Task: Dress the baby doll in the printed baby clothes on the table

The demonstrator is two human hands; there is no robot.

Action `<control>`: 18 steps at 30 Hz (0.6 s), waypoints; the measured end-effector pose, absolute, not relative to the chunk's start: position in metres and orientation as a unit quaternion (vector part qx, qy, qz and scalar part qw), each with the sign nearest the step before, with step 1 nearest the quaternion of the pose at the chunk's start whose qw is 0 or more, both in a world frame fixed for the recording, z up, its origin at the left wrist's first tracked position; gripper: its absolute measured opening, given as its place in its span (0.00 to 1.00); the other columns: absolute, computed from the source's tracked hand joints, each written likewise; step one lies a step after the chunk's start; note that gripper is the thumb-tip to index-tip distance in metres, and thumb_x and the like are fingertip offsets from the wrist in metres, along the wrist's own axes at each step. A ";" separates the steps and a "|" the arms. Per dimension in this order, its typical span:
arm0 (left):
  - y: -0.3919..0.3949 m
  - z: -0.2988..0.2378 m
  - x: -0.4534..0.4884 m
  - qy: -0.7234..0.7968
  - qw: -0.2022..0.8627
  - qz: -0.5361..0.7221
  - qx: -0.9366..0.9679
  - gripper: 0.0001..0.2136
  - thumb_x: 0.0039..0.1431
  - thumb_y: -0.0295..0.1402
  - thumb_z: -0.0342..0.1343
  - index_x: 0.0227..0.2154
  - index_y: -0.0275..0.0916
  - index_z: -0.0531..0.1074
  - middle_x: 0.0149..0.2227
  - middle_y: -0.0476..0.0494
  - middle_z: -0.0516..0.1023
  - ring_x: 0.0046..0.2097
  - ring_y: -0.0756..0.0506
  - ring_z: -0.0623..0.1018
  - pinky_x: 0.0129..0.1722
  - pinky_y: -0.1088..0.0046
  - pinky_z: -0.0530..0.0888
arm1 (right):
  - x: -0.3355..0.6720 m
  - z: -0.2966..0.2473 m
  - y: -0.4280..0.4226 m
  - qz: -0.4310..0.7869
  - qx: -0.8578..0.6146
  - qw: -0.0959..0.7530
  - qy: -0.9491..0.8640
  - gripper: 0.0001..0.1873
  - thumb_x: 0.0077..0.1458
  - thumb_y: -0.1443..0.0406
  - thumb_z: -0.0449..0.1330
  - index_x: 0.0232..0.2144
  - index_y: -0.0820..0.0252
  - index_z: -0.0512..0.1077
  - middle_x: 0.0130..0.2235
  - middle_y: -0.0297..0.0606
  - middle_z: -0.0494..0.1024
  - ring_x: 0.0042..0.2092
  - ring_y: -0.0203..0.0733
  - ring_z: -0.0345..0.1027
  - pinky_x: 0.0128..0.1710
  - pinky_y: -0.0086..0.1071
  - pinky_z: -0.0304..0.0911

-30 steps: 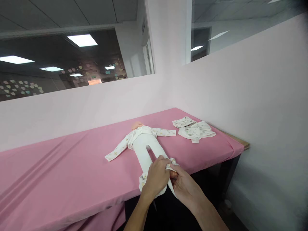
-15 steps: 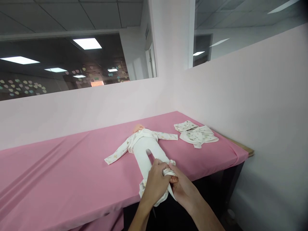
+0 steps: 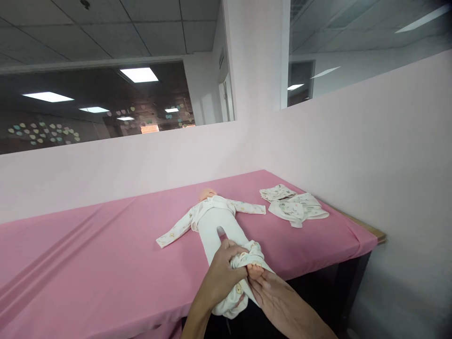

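Observation:
A baby doll (image 3: 215, 217) lies on its back on the pink table cover (image 3: 88, 254), head away from me, dressed in a white printed top with both sleeves spread out. Its legs are white. My left hand (image 3: 221, 275) is closed on bunched white printed trousers (image 3: 243, 261) gathered round the doll's right foot (image 3: 254, 270) at the table's near edge. Beneath that bare foot is my right hand (image 3: 273, 296), palm up with fingers extended, supporting it.
A small heap of white printed baby clothes (image 3: 293, 205) lies at the table's far right corner. A pale pink partition wall (image 3: 353, 155) runs behind and to the right of the table. The table's right end (image 3: 374, 233) drops off near the wall.
The view has tilted down slightly. My left hand has drawn the bunched trousers up along the leg, and the doll's bare foot now shows, resting on my right hand's opened fingers.

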State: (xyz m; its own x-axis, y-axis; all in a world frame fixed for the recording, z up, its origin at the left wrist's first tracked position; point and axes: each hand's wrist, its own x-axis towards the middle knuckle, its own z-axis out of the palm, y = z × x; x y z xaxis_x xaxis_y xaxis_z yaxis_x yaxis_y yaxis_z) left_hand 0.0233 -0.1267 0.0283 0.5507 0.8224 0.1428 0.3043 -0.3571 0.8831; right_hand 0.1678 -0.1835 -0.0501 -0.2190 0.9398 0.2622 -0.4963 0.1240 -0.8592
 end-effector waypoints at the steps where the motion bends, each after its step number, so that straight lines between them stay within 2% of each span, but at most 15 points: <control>1: -0.126 0.029 0.022 0.365 0.432 0.298 0.769 0.15 0.50 0.26 0.55 0.41 0.44 0.75 0.43 0.47 0.66 0.46 0.47 0.70 0.47 0.72 0.67 | 0.170 -0.051 -0.185 0.629 -0.229 0.575 -0.470 0.17 0.58 0.55 0.56 0.49 0.45 0.72 0.56 0.34 0.71 0.61 0.45 0.59 0.62 0.43 0.54; 4: -0.124 0.029 0.020 0.359 0.423 0.293 0.779 0.16 0.50 0.24 0.54 0.41 0.44 0.75 0.43 0.47 0.67 0.45 0.47 0.70 0.48 0.71 0.67 | 0.178 -0.049 -0.191 0.640 -0.240 0.553 -0.476 0.21 0.60 0.57 0.56 0.55 0.46 0.68 0.59 0.34 0.68 0.63 0.44 0.56 0.65 0.42 0.48; 7: -0.121 0.028 0.017 0.361 0.407 0.296 0.785 0.16 0.50 0.24 0.54 0.42 0.44 0.74 0.43 0.47 0.66 0.48 0.46 0.69 0.52 0.70 0.65 | 0.188 -0.045 -0.196 0.566 -0.330 0.515 -0.553 0.23 0.62 0.57 0.54 0.58 0.50 0.65 0.59 0.38 0.68 0.61 0.46 0.59 0.63 0.44 0.52; 11: -0.118 0.028 0.019 0.354 0.392 0.289 0.799 0.17 0.50 0.23 0.53 0.43 0.45 0.72 0.43 0.47 0.65 0.50 0.46 0.69 0.53 0.70 0.64 | 0.199 -0.047 -0.190 0.358 -0.471 0.482 -0.646 0.18 0.61 0.60 0.54 0.53 0.51 0.68 0.51 0.39 0.74 0.52 0.45 0.67 0.55 0.41 0.62; 15: -0.122 0.032 0.021 0.351 0.363 0.282 0.816 0.16 0.54 0.29 0.54 0.47 0.46 0.70 0.46 0.46 0.65 0.53 0.44 0.66 0.54 0.70 0.64 | 0.204 -0.054 -0.169 0.227 -0.487 0.466 -0.703 0.13 0.62 0.64 0.50 0.46 0.51 0.69 0.47 0.38 0.72 0.49 0.43 0.66 0.50 0.38 0.64; 18: -0.131 0.033 0.014 0.362 0.326 0.254 0.836 0.19 0.56 0.31 0.54 0.52 0.49 0.67 0.51 0.47 0.63 0.52 0.45 0.66 0.54 0.69 0.64 | 0.205 -0.059 -0.155 0.138 -0.516 0.454 -0.713 0.10 0.60 0.65 0.51 0.40 0.52 0.72 0.45 0.40 0.70 0.48 0.47 0.64 0.48 0.41 0.63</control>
State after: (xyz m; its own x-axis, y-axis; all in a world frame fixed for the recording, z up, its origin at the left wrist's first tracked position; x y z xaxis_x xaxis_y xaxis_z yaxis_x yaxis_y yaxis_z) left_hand 0.0140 -0.1305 0.0326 0.6091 0.7705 0.1881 0.4400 -0.5256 0.7281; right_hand 0.2047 -0.1550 -0.0587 -0.0545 0.8614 0.5050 0.6109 0.4288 -0.6655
